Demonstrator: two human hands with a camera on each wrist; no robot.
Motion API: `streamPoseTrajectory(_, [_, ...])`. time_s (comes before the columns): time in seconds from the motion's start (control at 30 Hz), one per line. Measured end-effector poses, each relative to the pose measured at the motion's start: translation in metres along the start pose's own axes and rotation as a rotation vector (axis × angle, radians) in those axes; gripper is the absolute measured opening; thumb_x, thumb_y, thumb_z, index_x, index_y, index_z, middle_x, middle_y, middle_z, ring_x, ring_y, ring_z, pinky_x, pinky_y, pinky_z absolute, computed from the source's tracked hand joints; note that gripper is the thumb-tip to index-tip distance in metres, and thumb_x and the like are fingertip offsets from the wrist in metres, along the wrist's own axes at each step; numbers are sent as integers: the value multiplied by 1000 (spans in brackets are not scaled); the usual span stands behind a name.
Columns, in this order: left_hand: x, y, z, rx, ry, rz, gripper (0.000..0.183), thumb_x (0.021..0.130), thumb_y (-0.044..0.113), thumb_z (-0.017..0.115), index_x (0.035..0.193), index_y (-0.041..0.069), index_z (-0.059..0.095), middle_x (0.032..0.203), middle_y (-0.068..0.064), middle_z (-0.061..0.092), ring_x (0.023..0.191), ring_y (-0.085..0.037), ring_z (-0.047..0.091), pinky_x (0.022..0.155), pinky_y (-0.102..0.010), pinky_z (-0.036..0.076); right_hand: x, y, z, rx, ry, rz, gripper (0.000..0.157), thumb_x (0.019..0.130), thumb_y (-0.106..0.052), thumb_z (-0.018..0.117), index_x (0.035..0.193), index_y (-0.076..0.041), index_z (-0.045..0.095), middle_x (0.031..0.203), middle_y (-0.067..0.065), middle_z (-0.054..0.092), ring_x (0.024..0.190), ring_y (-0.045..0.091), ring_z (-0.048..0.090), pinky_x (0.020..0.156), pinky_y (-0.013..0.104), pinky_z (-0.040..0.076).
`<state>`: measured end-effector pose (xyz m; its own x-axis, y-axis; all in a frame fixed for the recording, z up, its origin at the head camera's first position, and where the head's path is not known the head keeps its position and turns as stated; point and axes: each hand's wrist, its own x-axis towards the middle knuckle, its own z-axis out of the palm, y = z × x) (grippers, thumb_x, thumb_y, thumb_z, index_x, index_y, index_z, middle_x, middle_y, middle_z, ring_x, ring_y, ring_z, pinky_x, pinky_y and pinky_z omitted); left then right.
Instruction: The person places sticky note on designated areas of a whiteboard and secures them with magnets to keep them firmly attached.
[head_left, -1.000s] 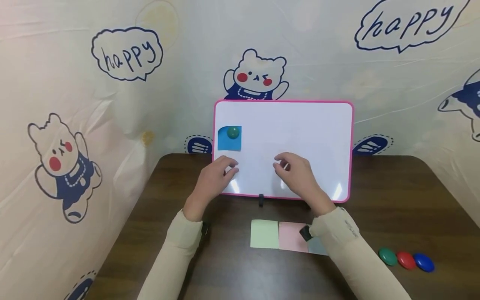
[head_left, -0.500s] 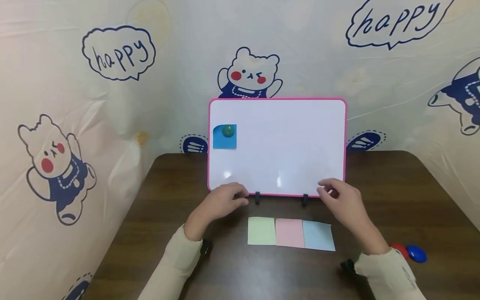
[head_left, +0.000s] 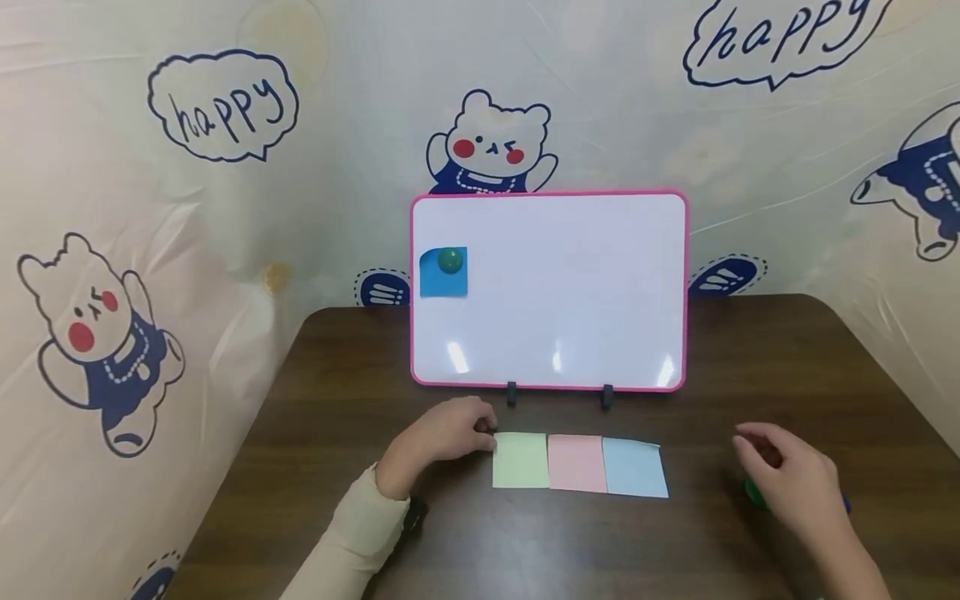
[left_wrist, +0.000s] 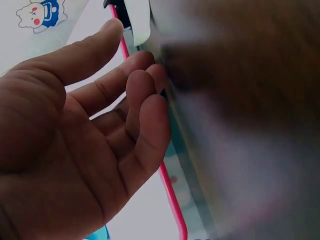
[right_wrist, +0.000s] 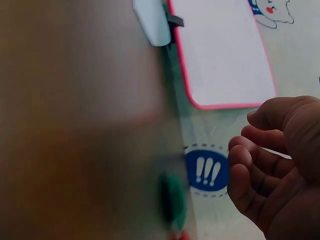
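My left hand (head_left: 448,429) is at the left edge of a pale green sticky note (head_left: 520,461), fingers loosely bent; whether they touch it I cannot tell. A pink note (head_left: 577,463) and a light blue note (head_left: 634,467) lie in line to its right. In the left wrist view nothing shows between that hand's thumb and fingers. Over the round magnets at right hovers my right hand (head_left: 801,479), holding nothing, fingers relaxed. It mostly covers them: a green magnet (head_left: 753,493) and a blue magnet (head_left: 847,503) peek out, and a red magnet (right_wrist: 179,236) shows in the right wrist view.
A pink-framed whiteboard (head_left: 555,308) stands upright at the back on black feet (head_left: 607,397). On its left side a green magnet (head_left: 450,260) holds a bright blue note (head_left: 442,283). Behind the brown table (head_left: 315,467) hangs a printed curtain (head_left: 360,125).
My left hand has come down from before the whiteboard to the green note. The right hand has moved right and down, away from the board to the magnets. The view has shifted slightly.
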<state>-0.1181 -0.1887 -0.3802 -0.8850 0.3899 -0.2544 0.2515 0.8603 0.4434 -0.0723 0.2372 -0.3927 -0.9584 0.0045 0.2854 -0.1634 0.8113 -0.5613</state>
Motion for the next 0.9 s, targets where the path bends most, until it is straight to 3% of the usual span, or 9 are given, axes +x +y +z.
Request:
streamPoseTrajectory(0.23, [3,6,6,-6,28,-34,9,85,21,70,82,18,62,71,6,54,67,-14,51,61,-30,44,-20,16,4,-42,81,7,12,88,-16,66,97,-9,70,84,1,63,67,-1,48,56,18,36])
streamPoseTrajectory(0.3, [3,8,6,-11,36,-46,9,86,18,68,80,18,61,70,5,54,66,-14,50,60,-30,44,-23,20,5,-74,58,25,15,90,-18,63,98,-8,69,88,5,63,72,5,52,58,22,38])
streamPoseTrajectory(0.43, [4,8,8,-8,53,-61,11,87,16,65,78,19,60,68,5,53,65,-14,50,59,-30,44,-31,28,7,-113,-6,85,24,93,-22,58,104,-3,66,99,15,60,86,30,56,65,43,43])
streamPoseTrajectory(0.5, [4,8,8,-13,60,-63,11,88,16,63,78,19,60,69,5,54,65,-14,51,59,-30,44,-35,31,8,-125,-30,120,29,94,-26,56,108,-1,64,103,17,58,89,34,55,66,49,42])
streamPoseTrajectory(0.73, [4,5,6,-77,82,-71,7,90,19,61,83,20,62,73,6,55,69,-15,52,64,-31,46,-46,37,10,-127,-141,225,52,94,-43,53,118,3,57,105,19,50,86,33,52,64,48,42])
streamPoseTrajectory(0.9, [3,3,1,-124,92,-50,7,91,19,60,84,20,61,74,6,56,69,-15,53,63,-30,46,-47,37,10,-135,-146,235,54,93,-45,55,118,3,58,105,20,49,86,34,52,62,48,43])
